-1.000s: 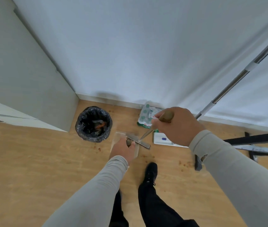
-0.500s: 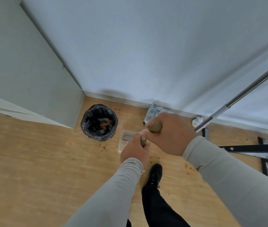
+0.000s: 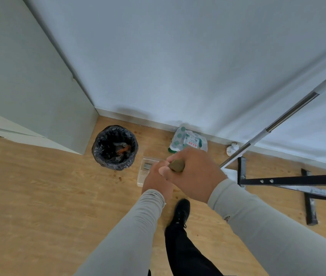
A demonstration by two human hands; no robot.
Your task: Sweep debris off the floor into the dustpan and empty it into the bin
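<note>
two walls [image 3: 178,56], wood floor [image 3: 38,196] (lined bin [image 3: 115,147] cornered)

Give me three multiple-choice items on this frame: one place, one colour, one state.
1. Where does the bin stand relative to the dustpan?
A. to its left, nearer the wall corner
B. to its right, by the metal pole
C. behind the person's shoe

2. What colour is the bin's liner?
A. white
B. black
C. blue

3. What is the right hand doing?
A. hanging open and holding nothing
B. gripping a brown wooden handle
C. pressing flat on the floor

Answers:
1 A: the bin sits left of the clear dustpan, close to the corner.
2 B: a glossy black bag lines the bin.
3 B: the fingers curl round the handle's end.
</note>
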